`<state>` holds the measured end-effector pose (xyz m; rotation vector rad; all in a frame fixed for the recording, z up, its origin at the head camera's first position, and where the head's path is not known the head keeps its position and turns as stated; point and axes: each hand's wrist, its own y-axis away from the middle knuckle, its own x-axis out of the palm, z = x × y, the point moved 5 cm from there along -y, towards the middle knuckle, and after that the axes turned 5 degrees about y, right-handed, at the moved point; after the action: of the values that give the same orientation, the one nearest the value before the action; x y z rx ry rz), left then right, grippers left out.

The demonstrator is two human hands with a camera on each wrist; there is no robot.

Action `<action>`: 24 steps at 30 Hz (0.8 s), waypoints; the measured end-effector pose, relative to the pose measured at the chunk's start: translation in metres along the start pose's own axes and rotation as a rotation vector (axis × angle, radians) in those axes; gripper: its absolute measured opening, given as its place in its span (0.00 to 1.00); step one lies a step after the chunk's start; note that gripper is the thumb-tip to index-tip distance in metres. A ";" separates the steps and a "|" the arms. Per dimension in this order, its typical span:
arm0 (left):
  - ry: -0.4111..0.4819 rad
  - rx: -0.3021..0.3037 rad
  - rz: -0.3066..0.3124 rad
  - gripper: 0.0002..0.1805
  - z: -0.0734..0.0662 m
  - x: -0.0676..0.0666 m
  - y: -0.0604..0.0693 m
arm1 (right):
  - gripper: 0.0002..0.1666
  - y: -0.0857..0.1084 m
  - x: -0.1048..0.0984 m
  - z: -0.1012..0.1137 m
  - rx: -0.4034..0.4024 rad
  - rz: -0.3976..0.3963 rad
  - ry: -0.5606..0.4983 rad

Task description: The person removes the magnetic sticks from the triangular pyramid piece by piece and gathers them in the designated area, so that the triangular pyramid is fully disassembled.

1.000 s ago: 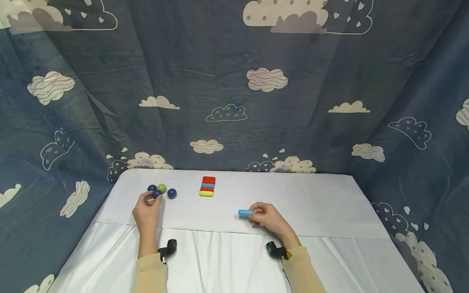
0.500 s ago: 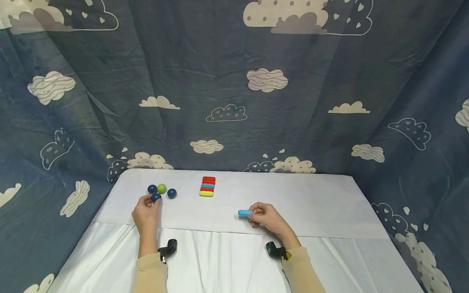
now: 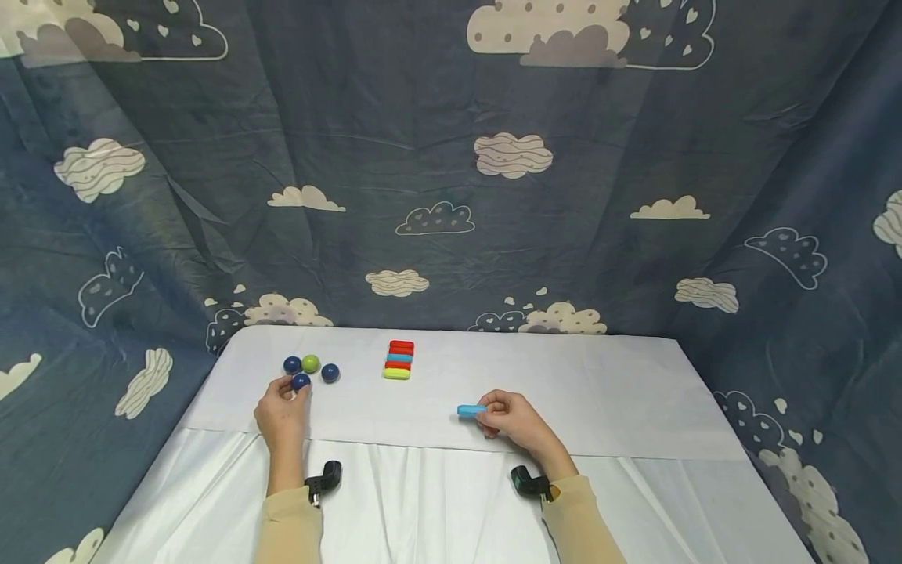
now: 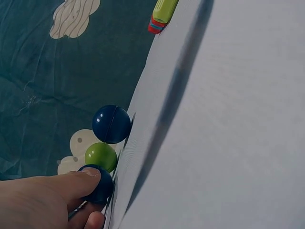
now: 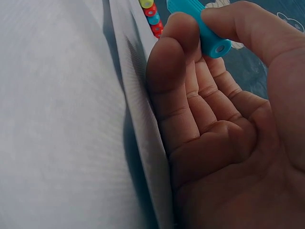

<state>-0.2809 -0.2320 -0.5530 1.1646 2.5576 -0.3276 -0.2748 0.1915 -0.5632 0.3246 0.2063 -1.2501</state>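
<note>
At the left of the table my left hand [image 3: 280, 411] pinches a dark blue ball [image 3: 301, 381] between thumb and fingers. Just beyond it sit a green ball [image 3: 311, 363] and another dark blue ball [image 3: 292, 365], with a third blue ball [image 3: 330, 373] a little to the right. In the left wrist view the thumb lies over the held blue ball [image 4: 102, 188]. Right of centre, my right hand [image 3: 517, 419] holds a light blue stick [image 3: 470, 410] by one end, pointing left. The right wrist view shows the blue stick [image 5: 205, 33] pinched between thumb and forefinger, a round dot on its end.
Several red, blue and yellow-green sticks [image 3: 398, 360] lie side by side in a row at the back centre. A white cloth covers the table [image 3: 578, 392]. Behind it hangs a dark blue curtain [image 3: 423, 157] with cloud prints.
My left hand has drawn the held blue ball slightly toward me, away from the green ball. The right hand with the blue stick stays nearly in place.
</note>
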 end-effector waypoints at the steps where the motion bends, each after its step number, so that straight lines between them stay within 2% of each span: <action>1: 0.001 -0.002 0.000 0.25 0.000 0.000 0.000 | 0.15 0.000 0.000 0.000 0.000 0.001 0.000; 7: 0.017 -0.013 -0.003 0.27 -0.002 -0.002 0.000 | 0.16 0.000 0.000 -0.001 -0.005 0.011 0.002; 10: 0.027 0.004 -0.022 0.27 -0.007 -0.004 0.001 | 0.16 0.000 0.000 -0.001 -0.005 0.013 -0.002; 13: 0.061 0.082 -0.073 0.25 -0.019 -0.007 0.004 | 0.16 -0.001 0.001 -0.001 -0.004 0.011 -0.008; 15: 0.103 0.181 -0.109 0.22 -0.032 -0.008 0.008 | 0.15 -0.001 0.001 -0.001 -0.002 0.009 -0.010; 17: 0.163 0.278 -0.111 0.19 -0.047 -0.006 0.015 | 0.15 -0.002 0.002 -0.001 -0.005 0.013 -0.014; 19: 0.213 0.368 -0.065 0.17 -0.063 0.001 0.024 | 0.15 -0.002 0.002 -0.001 -0.007 0.015 -0.016; 21: 0.228 0.433 0.020 0.16 -0.077 0.012 0.034 | 0.16 -0.002 0.002 -0.001 -0.013 0.015 -0.017; 24: 0.208 0.495 0.219 0.16 -0.090 0.037 0.053 | 0.15 -0.001 0.002 0.002 -0.032 0.013 -0.021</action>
<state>-0.2805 -0.1424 -0.4875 1.7153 2.5606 -0.8608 -0.2754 0.1885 -0.5624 0.2842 0.2056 -1.2356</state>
